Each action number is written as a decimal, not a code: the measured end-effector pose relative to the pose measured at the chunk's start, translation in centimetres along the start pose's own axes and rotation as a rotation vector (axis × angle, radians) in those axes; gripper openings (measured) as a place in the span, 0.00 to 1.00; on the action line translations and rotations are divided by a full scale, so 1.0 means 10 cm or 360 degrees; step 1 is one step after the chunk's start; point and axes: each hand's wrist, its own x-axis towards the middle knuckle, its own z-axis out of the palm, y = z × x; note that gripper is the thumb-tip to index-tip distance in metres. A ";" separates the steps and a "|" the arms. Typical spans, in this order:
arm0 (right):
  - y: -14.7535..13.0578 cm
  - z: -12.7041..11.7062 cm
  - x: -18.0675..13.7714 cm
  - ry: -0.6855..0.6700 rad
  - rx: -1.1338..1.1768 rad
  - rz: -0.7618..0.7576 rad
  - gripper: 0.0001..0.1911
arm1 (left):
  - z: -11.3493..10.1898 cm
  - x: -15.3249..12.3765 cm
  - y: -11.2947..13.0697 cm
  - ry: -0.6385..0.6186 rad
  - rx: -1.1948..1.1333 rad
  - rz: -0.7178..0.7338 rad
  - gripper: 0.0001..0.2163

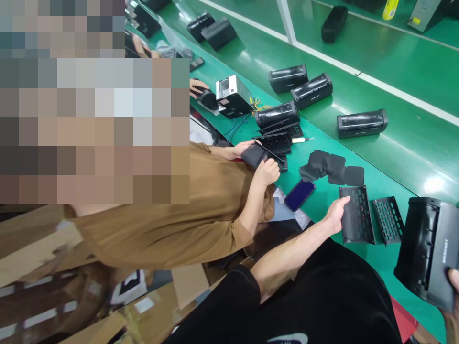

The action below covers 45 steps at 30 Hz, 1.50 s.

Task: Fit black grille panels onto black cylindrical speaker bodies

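Observation:
My left hand grips the left edge of a black slotted speaker grille, its thumb laid over the face. Beside that piece, a second slotted grille rests on the green table, apart from my fingers. At the right edge of the view, my right hand is partly cut off. It holds a black speaker housing with white lettering, tilted, its long opening showing. Thin black fabric sheets lie just beyond the first grille.
To my left sits a co-worker in a brown top, working on a black panel. A phone lies between us. Several assembled speakers stand on the green conveyor beyond the table. Farther left is a white-and-black box.

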 end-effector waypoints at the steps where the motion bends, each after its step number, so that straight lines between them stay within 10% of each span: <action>1: -0.01 -0.05 0.00 -0.0096 -0.0118 -0.0049 0.46 | -0.03 0.03 0.04 0.0045 -0.0007 0.0094 0.09; 6: 0.17 0.06 0.13 -0.0507 -0.0944 -0.0642 0.64 | -0.16 0.11 0.39 0.0253 -0.0050 0.0526 0.14; 14: 0.86 0.59 0.31 -0.0713 -0.1616 -0.1554 0.42 | -0.05 -0.01 0.53 0.0258 -0.0084 0.0621 0.12; 18: 0.77 0.71 0.30 -0.0632 -0.1345 -0.1410 0.38 | 0.06 0.02 0.36 0.0301 -0.0034 0.0512 0.11; 26: 0.15 1.49 0.08 -0.0378 -0.0046 -0.0319 0.41 | 0.29 0.08 0.11 0.0316 0.0059 0.0478 0.10; 45: 0.17 1.47 0.11 -0.0307 -0.0080 -0.0275 0.39 | 0.32 -0.02 -0.01 0.0369 0.0208 0.0726 0.09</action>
